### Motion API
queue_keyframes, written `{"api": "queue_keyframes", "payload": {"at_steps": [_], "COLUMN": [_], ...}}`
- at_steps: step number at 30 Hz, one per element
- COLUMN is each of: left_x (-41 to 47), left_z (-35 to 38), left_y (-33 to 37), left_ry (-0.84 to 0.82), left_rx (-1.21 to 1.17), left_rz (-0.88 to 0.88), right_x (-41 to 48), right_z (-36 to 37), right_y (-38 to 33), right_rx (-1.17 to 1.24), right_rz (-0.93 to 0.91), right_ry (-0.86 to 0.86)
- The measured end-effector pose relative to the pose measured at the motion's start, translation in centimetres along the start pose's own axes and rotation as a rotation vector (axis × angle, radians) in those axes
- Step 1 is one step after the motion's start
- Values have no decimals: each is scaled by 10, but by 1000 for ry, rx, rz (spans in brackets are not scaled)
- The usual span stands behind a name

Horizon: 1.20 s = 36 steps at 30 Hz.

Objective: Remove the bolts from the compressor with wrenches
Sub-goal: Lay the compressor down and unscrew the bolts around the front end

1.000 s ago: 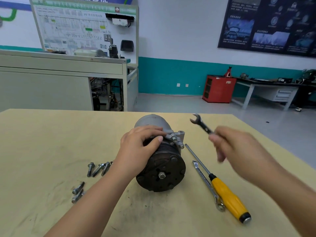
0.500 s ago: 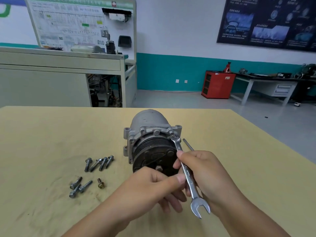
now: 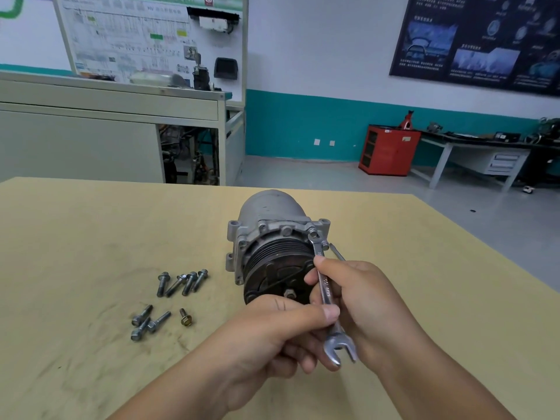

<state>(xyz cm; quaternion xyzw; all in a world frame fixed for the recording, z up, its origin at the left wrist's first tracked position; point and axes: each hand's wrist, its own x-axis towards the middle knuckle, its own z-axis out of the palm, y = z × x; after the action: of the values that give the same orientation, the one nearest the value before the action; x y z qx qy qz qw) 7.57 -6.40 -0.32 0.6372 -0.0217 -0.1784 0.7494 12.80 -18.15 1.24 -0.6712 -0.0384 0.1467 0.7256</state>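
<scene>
My right hand (image 3: 363, 301) has its grip closed round the shaft of a silver, double open-ended steel wrench (image 3: 325, 286), thumb tip pressed on the flat of the shaft and fingers curled behind it. My left hand (image 3: 272, 334) grips the same wrench lower down: the thumb lies across the shaft and the fingers curl underneath. The wrench's near open end sticks out free below both hands.

The far end of the wrench sits on a bolt head (image 3: 313, 233) at the upper right of the flange of the grey cast-metal compressor with a dark grooved pulley (image 3: 272, 237). The compressor lies on its side in the middle of the pale yellow wooden bench (image 3: 91, 237), pulley face towards me, just beyond my knuckles.

Left of the compressor lie loose steel bolts: a row of four (image 3: 181, 281), a cluster of three (image 3: 145, 322) nearer me, and a short brass-coloured bolt (image 3: 185, 318) beside them. They lie well apart from my hands. A thin metal shaft (image 3: 337, 251) shows just above my right hand, beside the wrench.

The bench's far edge runs behind the compressor, and its right edge slants away to my right, with bare top between it and my right wrist.
</scene>
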Motion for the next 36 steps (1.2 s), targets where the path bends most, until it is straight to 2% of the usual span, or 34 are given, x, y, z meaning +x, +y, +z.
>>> {"api": "queue_keyframes", "payload": {"at_steps": [13, 22, 26, 31, 36], "left_x": [3, 2, 2, 3, 3], "left_z": [5, 4, 6, 10, 15], "left_y": [-4, -3, -4, -5, -10], "left_ry": [-132, -110, -112, -121, -133], "left_rx": [-276, -288, -279, -319, -323], "left_rz": [-14, 43, 85, 125, 107], "right_x": [1, 3, 2, -1, -1], "right_z": [1, 0, -6, -18, -22], "right_y": [-3, -4, -6, -7, -3], "right_rx": [41, 10, 1, 165, 200], "right_rz": [91, 67, 83, 171, 131], "right_ry": [-2, -18, -93, -298, -292]}}
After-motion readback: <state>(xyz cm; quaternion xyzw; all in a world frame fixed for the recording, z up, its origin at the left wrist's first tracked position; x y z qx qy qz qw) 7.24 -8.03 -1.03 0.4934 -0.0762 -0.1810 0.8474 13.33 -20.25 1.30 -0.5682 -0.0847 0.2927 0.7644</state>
